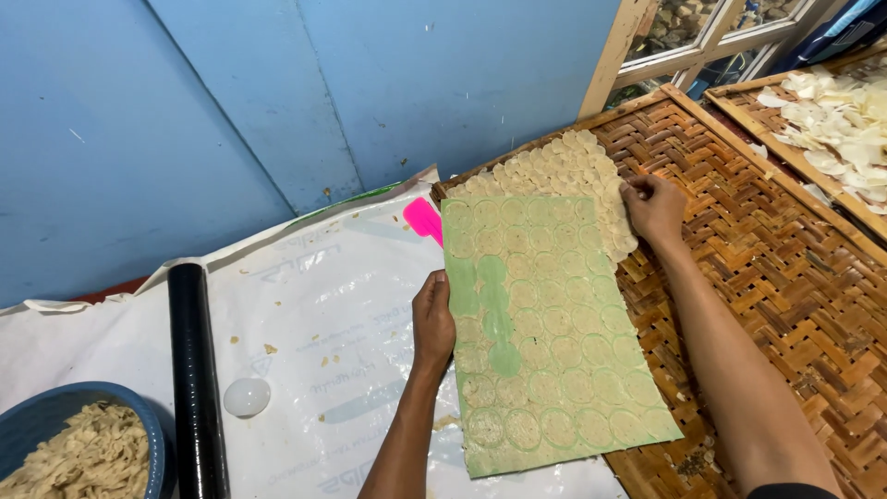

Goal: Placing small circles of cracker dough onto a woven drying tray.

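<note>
Green plastic, in the form of a flat sheet (554, 342) marked with rows of round dough imprints, is being held between both hands, lying half on the white printed tarp (314, 305) and half on the woven bamboo tray (776, 259). The sheet's left edge is being gripped by the left hand (432, 323), fingers curled shut around it. Its far right corner is being pinched by the right hand (654, 208), closed on the edge just where a patch of pale round dough discs (564, 171) is lying on the tray. A pink scraper (423, 220) is partly being hidden behind the sheet's top left corner. A black roller (196, 379) and a small white ball (247, 396) are lying on the tarp, well left of the hands. A blue bowl (37, 416) filled with beige dough scraps (88, 457) is being cut off by the lower left corner. More pale chips (845, 120) are being dried on a second tray at the upper right.
</note>
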